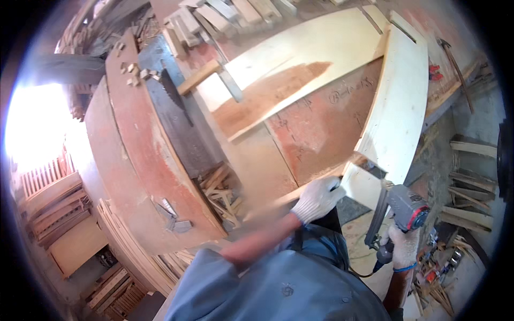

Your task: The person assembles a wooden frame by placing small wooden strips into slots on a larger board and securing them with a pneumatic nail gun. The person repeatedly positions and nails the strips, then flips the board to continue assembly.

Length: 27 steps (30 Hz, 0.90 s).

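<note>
My right hand (405, 247), in a white glove, is wrapped round the handle of a nail gun (402, 200) with a grey body and a red ring. A hose hangs from the handle, and the gun's nose is at the near end of a long pale plywood board (399, 101). That end has a dark slot or notch in it. My left hand (316, 200), also gloved, is closed on the board's near left corner; its fingertips are partly hidden. A second plywood board (305, 45), pale with a brown patch, runs off to the left from the far end.
Beneath the boards is a reddish worktop (321, 134) with pencil marks. A handsaw (174, 93) and small wood blocks (138, 74) lie to the left. A hammer (455, 69) rests at the far right edge. Wood strips (225, 18) are stacked at the back, and scraps litter the lower right.
</note>
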Motion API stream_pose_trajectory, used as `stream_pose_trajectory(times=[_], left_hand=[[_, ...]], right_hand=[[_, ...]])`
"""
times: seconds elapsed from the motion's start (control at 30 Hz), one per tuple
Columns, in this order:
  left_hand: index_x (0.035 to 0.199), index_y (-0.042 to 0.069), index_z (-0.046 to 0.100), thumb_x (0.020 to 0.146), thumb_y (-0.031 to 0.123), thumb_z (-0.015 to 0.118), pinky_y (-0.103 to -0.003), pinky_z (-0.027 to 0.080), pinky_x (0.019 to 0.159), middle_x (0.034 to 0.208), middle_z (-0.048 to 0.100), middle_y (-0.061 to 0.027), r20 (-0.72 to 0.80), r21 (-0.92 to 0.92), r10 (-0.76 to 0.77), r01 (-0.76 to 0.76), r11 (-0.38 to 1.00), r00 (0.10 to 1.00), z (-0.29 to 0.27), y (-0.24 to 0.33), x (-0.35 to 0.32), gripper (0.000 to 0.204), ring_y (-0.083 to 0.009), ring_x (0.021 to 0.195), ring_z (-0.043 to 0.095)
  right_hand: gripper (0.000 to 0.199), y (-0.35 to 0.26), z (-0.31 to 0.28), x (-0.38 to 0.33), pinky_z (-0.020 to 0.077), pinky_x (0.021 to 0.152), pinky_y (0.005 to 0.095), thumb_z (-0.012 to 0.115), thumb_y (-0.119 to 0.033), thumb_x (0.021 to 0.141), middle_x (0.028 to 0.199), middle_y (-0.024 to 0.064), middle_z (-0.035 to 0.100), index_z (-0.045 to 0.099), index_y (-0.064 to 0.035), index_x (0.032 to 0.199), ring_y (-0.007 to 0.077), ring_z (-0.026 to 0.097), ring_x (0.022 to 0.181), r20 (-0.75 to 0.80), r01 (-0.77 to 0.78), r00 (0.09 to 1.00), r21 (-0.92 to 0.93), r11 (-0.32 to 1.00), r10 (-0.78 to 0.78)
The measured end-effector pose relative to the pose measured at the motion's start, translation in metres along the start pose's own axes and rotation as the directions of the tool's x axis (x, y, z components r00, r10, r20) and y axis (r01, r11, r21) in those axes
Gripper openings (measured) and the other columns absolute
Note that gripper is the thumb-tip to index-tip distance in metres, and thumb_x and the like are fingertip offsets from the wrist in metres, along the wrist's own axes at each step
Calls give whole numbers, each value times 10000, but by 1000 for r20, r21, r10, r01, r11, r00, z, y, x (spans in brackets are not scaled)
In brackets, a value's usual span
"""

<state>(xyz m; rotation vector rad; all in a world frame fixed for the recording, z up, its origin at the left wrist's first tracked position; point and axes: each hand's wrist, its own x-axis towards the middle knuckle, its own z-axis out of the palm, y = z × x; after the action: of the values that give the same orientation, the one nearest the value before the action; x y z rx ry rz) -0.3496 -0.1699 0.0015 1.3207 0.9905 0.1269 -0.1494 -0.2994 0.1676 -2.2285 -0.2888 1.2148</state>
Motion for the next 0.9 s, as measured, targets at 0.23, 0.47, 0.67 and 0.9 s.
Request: stream_pose_trajectory(times=[0.23, 0.47, 0.67, 0.9], left_hand=[[1040, 85, 709, 973, 334, 585, -541, 541, 849, 1049, 714, -201, 84, 538, 397, -377, 754, 914, -63, -6, 66, 286, -414, 993, 689], [1239, 140, 677, 1010, 351, 569, -534, 541, 940, 1192, 707, -185, -614, 684, 399, 206, 700, 681, -256, -6, 96, 330, -410, 1071, 694], [1105, 129, 713, 920, 321, 640, -486, 535, 910, 1174, 686, -169, -547, 836, 484, 416, 358, 683, -361, -9, 131, 277, -387, 1065, 658], [1245, 164, 736, 1000, 315, 618, -489, 565, 926, 1248, 710, -159, -555, 809, 323, 407, 424, 766, -387, 41, 113, 312, -381, 1096, 696]], right_hand=[[144, 26, -11, 49, 526, 571, 331, 648, -112, 941, 722, 57, 651, 651, -38, 1064, 163, 634, 609, 68, 91, 994, -62, 994, -87], [47, -6, 10, 38, 485, 547, 297, 661, -43, 905, 693, 62, 664, 684, -23, 869, 153, 612, 574, -35, -27, 999, 17, 999, 27], [128, -5, 10, 41, 472, 510, 310, 666, -59, 924, 675, 61, 670, 678, -30, 799, 150, 624, 558, -11, 36, 999, -15, 999, -36], [110, 10, 4, 44, 466, 527, 306, 675, -77, 933, 678, 54, 669, 676, -36, 831, 153, 625, 570, 21, 75, 997, -3, 997, -74]])
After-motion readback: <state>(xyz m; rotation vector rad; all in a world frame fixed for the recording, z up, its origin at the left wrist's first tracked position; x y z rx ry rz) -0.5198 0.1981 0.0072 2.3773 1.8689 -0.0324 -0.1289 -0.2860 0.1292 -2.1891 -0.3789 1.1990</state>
